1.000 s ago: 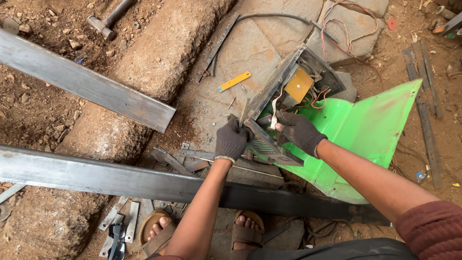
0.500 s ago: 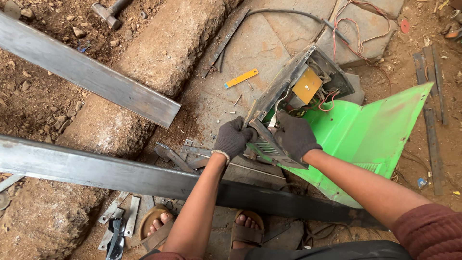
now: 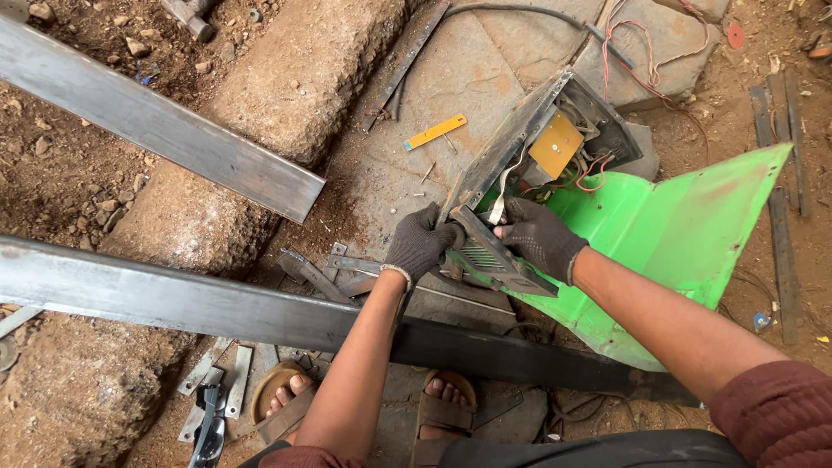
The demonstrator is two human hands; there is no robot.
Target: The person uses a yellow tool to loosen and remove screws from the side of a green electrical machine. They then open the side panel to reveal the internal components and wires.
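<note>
From the head camera, looking down: both hands wear dark knit gloves and grip an opened machine (image 3: pixel 537 165), a grey metal box lying tilted on a stone slab (image 3: pixel 451 78). The left hand (image 3: pixel 422 243) is closed around the near corner of the box's grey side wall, fingers curled over the edge. The right hand (image 3: pixel 539 236) is clamped on a loose vented panel (image 3: pixel 490 256), thumb on top, fingers beneath. The panel rests against the box's open side, between the two hands.

Inside the box show a yellow board (image 3: pixel 555 145) and a tangle of red and white wires (image 3: pixel 582 173). Just right of it, partly under the right forearm, lies a bright green cover (image 3: pixel 685 234), bent sheet metal, its inner face up.

The box looks heavy and rigid, the kind that slides rather than lifts; its folded edges are the sound places to grip. The panel seems light, stiff and sharp-edged, best held by its rim, well away from the wires, which look easy to snag or tear.

A long steel bar (image 3: pixel 173 299) crosses beneath the arms, and a second bar (image 3: pixel 165 130) lies at upper left. Metal offcuts (image 3: pixel 321 273) are scattered near the left hand, and a small yellow strip (image 3: pixel 435 131) lies on the slab. Sandalled feet (image 3: pixel 446 403) show at the bottom.
</note>
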